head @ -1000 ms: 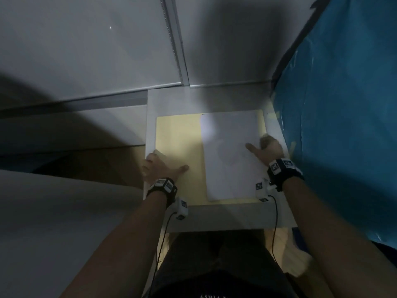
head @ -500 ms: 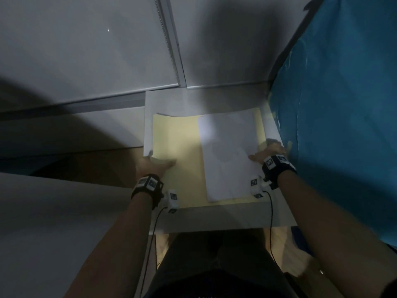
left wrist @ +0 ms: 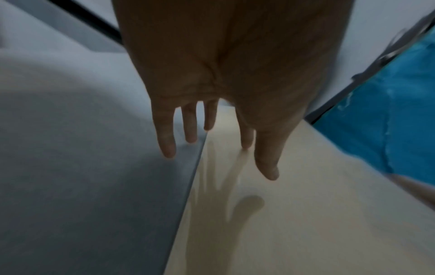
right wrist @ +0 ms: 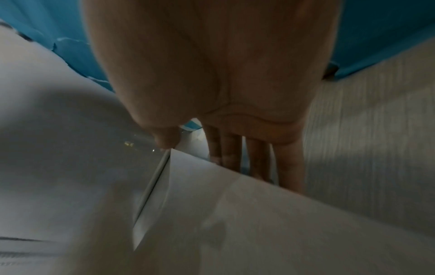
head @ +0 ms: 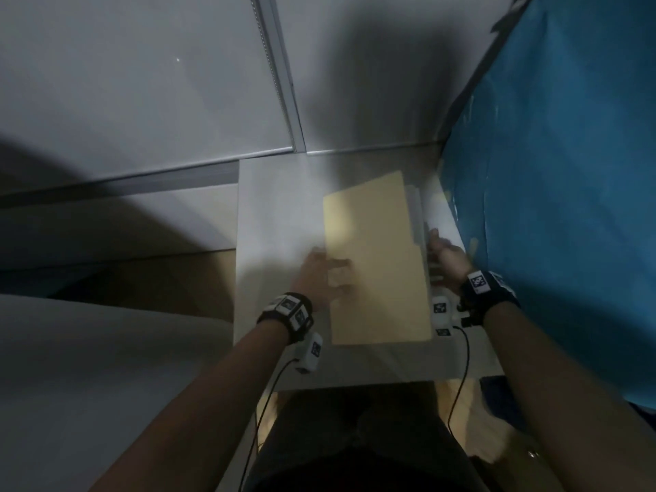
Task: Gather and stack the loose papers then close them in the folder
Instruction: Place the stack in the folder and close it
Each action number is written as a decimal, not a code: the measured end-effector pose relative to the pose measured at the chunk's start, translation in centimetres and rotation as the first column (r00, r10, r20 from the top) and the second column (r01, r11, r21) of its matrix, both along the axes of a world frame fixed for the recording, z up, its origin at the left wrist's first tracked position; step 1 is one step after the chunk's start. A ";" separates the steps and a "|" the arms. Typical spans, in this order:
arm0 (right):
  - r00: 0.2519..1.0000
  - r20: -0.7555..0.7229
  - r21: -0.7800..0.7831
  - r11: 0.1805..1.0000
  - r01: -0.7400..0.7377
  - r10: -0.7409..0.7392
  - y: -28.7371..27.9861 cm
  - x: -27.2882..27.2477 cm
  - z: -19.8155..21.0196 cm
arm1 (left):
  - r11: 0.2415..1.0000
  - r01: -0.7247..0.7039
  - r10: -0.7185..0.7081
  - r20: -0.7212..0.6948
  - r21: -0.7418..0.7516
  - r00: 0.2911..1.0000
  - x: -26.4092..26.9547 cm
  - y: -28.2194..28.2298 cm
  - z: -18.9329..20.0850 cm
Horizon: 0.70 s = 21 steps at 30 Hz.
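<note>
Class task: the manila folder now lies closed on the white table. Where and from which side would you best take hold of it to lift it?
Probably the manila folder by its left folded edge, coming from the left: the fold keeps both covers and papers together, and bare table leaves room there.

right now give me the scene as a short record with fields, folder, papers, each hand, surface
folder: manila folder folded over on the white table, cover down or nearly down
papers: white sheet edge peeks out along the folder's right side
left hand: left hand with straight fingers on the folder's left part
right hand: right hand at the folder's right edge, fingers straight; contact unclear
backdrop: blue sheet on the right
</note>
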State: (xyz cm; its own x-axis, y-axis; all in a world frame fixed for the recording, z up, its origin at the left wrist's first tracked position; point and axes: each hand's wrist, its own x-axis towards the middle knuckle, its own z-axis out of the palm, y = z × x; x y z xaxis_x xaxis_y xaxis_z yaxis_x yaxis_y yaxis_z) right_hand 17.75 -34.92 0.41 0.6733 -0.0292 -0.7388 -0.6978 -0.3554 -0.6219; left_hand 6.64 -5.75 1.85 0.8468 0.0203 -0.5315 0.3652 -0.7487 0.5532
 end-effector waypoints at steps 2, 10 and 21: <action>0.999 0.015 0.128 0.990 -0.051 0.049 0.2 -1.1 1.7 | 0.994 -0.101 0.100 0.017 0.046 0.995 -0.5 -0.5 -2.1; 0.908 0.206 -0.035 0.930 -0.367 0.366 0.9 -4.1 -0.5 | 0.789 -0.589 0.599 0.007 -0.178 0.801 -3.0 -1.0 -4.0; 0.717 0.249 -0.317 0.754 -0.575 0.651 15.8 2.4 -1.2 | 0.670 -0.738 0.739 0.175 -0.085 0.651 0.0 10.1 -0.2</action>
